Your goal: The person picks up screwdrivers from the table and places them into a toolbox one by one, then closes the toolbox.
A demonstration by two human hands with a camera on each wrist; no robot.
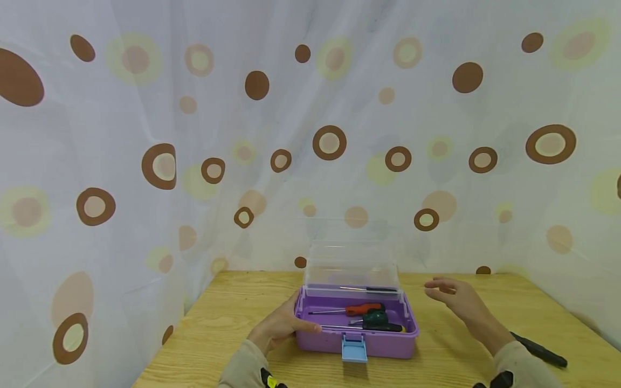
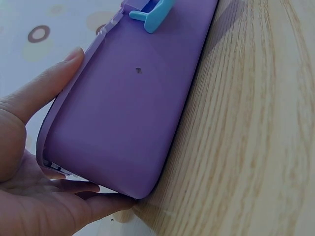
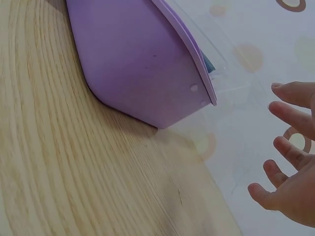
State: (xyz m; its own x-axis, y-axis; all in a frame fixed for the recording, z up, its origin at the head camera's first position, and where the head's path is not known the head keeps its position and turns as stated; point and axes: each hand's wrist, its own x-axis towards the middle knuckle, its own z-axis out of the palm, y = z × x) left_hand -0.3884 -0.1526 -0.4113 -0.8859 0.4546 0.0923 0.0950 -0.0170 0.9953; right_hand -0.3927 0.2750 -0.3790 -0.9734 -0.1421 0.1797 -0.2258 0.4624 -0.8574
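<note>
A purple toolbox [image 1: 330, 342] sits on the table, its clear lid [image 1: 351, 264] raised at the back. My left hand [image 1: 281, 326] grips its left end, with the thumb over the front rim and the fingers along the end wall [image 2: 108, 128]. Inside lie a red-handled screwdriver [image 1: 360, 309], a stubby dark green screwdriver [image 1: 375, 317] and a long black-handled screwdriver [image 1: 385, 327]. Another dark-handled screwdriver [image 1: 380, 290] shows at the back edge. My right hand [image 1: 461, 302] hovers right of the box, fingers spread apart and holding nothing; the right wrist view shows it clear of the wall.
A light blue latch [image 1: 354, 350] hangs down at the toolbox's front. On the wooden table [image 1: 233, 312], a black-handled tool [image 1: 540, 350] lies at the right, partly behind my right forearm. A white curtain with brown circles [image 1: 291, 188] stands behind the table.
</note>
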